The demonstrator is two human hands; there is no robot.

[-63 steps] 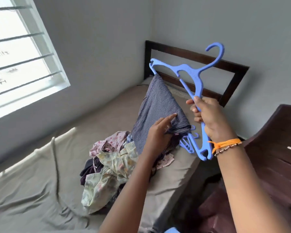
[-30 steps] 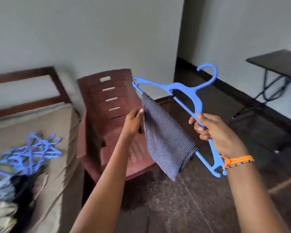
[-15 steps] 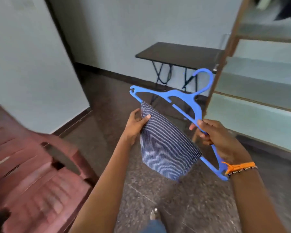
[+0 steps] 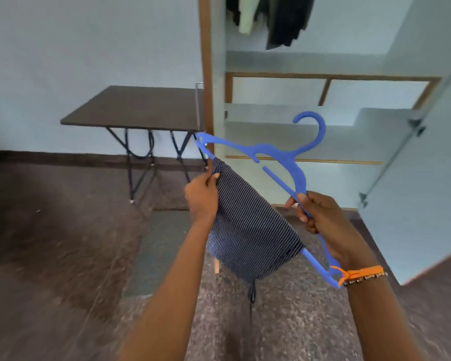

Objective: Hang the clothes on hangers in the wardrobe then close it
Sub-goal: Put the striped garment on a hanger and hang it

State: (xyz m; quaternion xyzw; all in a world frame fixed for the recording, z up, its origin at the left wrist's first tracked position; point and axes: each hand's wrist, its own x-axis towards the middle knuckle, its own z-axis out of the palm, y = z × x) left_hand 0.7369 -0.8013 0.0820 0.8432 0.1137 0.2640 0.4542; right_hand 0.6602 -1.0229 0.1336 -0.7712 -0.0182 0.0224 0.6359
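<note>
Striped cloth (image 4: 248, 230) draped over lower bar of blue hanger (image 4: 287, 162), held mid-air at frame centre, tilted w/ hook at 1 o'clock. Left hand (image 4: 202, 198) pinching cloth's upper edge near hanger's 10 o'clock tip. Right hand (image 4: 323, 222) clamped round hanger's bar, orange wristband (image 4: 359, 273) at wrist. Hands apart. Open wardrobe (image 4: 310, 110) at 1 o'clock, dark & pale garments (image 4: 274, 16) hanging inside at 12. Dark desk (image 4: 138, 105) at 10 o'clock, against wall.
</note>
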